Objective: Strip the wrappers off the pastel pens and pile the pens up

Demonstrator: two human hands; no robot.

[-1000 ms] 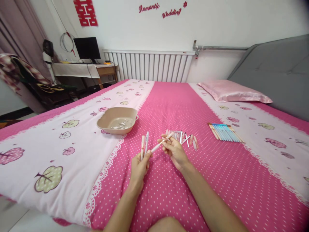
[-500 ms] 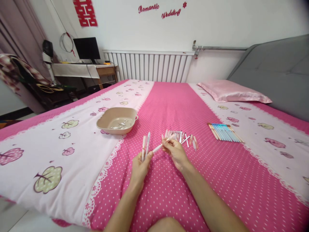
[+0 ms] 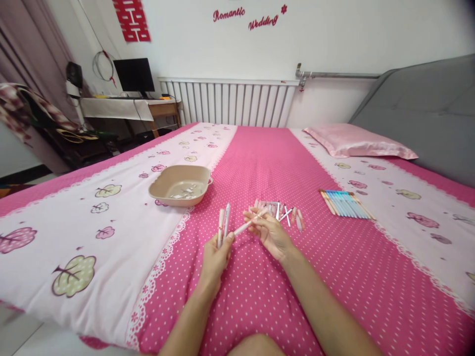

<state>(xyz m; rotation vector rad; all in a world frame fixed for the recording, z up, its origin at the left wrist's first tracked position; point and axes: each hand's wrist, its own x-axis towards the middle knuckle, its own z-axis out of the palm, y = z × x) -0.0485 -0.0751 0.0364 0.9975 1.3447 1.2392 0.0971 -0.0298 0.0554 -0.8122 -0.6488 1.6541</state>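
Two slim pens (image 3: 223, 222), one pinkish and one pale grey, stand nearly upright in my left hand (image 3: 217, 254), whose fingers are wrapped round their lower ends. Another pink-and-white pen (image 3: 243, 228) lies slantwise between the hands. Its lower end meets my left thumb, and the fingers of my right hand (image 3: 272, 235) are round its upper part, slightly loosened. Just beyond the right hand, a loose pile of pink and white pens and pen parts (image 3: 287, 213) is spread on the dotted pink bedcover (image 3: 256, 163).
A beige plastic basin (image 3: 180, 184) with small white pieces inside stands on the bed, left of the hands. A neat row of blue and tan pens (image 3: 347, 203) lies at the right. Farther off are a pink pillow (image 3: 359, 140), a radiator (image 3: 230, 103) and a desk with a monitor (image 3: 133, 76).
My right fingers have loosened and spread along the slanted pen, showing more of it. The left hand and its two upright pens have barely moved.
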